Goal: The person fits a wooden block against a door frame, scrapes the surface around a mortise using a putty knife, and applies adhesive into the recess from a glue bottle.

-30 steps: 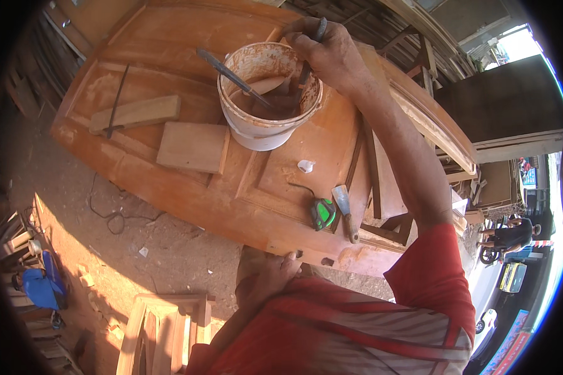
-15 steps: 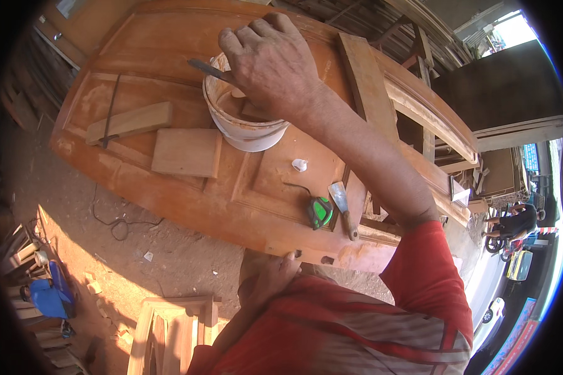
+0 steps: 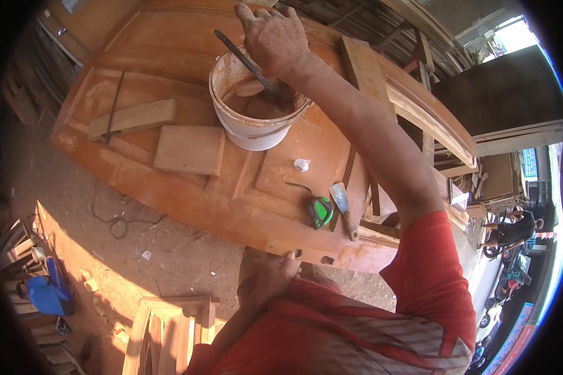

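A reddish-brown wooden door panel [image 3: 206,215] lies flat before me. On it stands a white bucket [image 3: 250,134] with brown paste inside. A dark flat stick [image 3: 238,51] slants into the paste beside a pale rounded piece [image 3: 250,87]. My right hand [image 3: 275,44] is closed above the bucket's far right rim; its fingertips and whatever they hold are hidden. My left hand [image 3: 280,270] touches the door's near edge beside a small dark slot, its other fingers hidden. Nearer me lie a green-and-black tape measure [image 3: 321,212], a putty knife [image 3: 342,206] and a crumpled white scrap [image 3: 301,165].
Left of the bucket lie a flat wooden block [image 3: 189,150] and a longer wood piece [image 3: 134,119]. A plank [image 3: 369,78] crosses the door at right. Below left is a wooden frame [image 3: 141,331]. One person in blue [image 3: 44,294] is at lower left; another [image 3: 516,230] stands far right.
My right hand has moved up and away from me, uncovering more of the bucket's inside. The dark stick now tilts more steeply into it. My left hand stays at the door edge.
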Demonstrator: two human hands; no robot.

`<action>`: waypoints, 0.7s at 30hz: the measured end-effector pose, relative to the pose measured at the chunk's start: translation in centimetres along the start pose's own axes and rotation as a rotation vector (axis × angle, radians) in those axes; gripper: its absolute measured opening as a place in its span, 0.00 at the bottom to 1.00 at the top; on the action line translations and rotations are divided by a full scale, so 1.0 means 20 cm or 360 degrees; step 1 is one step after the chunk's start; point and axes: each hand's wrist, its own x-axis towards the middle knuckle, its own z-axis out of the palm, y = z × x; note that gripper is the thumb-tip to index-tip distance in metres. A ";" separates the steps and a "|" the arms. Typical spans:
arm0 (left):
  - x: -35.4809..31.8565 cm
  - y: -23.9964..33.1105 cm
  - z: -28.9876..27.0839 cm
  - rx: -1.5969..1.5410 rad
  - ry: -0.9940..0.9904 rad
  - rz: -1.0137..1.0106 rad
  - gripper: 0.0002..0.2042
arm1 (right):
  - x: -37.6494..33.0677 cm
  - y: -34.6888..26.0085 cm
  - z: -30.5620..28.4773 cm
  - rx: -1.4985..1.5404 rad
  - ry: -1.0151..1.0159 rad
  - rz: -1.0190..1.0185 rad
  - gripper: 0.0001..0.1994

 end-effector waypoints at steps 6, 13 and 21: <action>0.05 -0.05 0.01 0.0002 -0.0032 -0.0015 0.28 | -0.17 -0.11 -0.02 0.0429 -0.0256 -0.0511 0.11; -0.04 0.13 -0.04 0.0158 -0.0083 -0.0258 0.26 | -0.03 -0.16 -0.04 0.0832 -0.1519 -0.0238 0.16; 0.04 -0.09 -0.01 0.0039 -0.0107 0.0098 0.25 | -0.13 -0.21 0.16 0.0564 -0.1520 -0.0255 0.20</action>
